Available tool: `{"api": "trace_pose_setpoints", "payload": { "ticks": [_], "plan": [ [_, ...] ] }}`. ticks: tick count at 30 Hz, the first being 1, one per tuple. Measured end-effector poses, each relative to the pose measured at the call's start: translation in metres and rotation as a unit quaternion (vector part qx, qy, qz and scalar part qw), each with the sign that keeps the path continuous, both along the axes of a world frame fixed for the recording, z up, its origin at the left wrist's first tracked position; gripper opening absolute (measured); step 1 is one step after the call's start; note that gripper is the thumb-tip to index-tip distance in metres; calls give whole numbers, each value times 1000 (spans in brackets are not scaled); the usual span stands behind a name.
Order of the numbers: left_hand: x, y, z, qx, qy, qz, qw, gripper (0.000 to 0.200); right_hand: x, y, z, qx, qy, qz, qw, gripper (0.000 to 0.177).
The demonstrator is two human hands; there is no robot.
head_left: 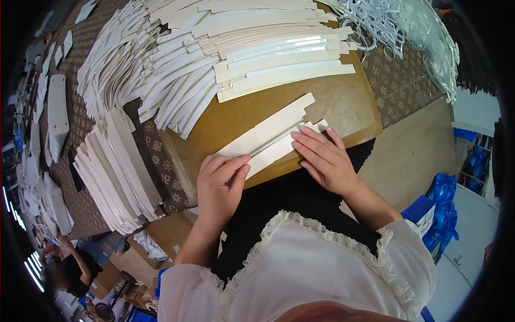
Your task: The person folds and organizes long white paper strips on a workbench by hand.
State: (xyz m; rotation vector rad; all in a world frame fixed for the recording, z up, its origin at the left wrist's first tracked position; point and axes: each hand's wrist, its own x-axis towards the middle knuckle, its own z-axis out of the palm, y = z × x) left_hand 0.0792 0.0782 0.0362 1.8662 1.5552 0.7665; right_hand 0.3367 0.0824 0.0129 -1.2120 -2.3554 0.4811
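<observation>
A cream strip with a metal zipper (276,136) along its middle lies slanted on the tan work board (322,96) in front of me. At its lower-left end my left hand (219,180) pinches the strip, with thumb and index fingertip close together by the zipper teeth. My right hand (326,161) rests flat on the strip's right end, fingers stretched out and covering part of it. Just beyond, cream strips (284,72) lie in a layered row on the board. Loose zippers (185,96) fan out beside them.
A stack of finished-looking zipper strips (115,172) hangs over the table edge at left. White bag pieces (58,110) lie farther left. Clear plastic (424,37) is heaped at the far right. Blue plastic bags (442,212) stand at right. Another person (75,268) is at lower left.
</observation>
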Motion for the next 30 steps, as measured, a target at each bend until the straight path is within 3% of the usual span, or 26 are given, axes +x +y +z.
{"api": "trace_pose_setpoints", "payload": {
  "ticks": [8,15,30],
  "plan": [
    [-2,-2,-1,-9,-18,13,1000,16,-1,0,1,-20,20,-20,999,48],
    [-3,-5,-4,50,-44,-5,998,15,2,0,-2,-2,19,-18,1000,46],
    [-1,-5,-2,14,-37,37,999,12,-5,-3,2,-8,-14,-45,999,49]
  ]
}}
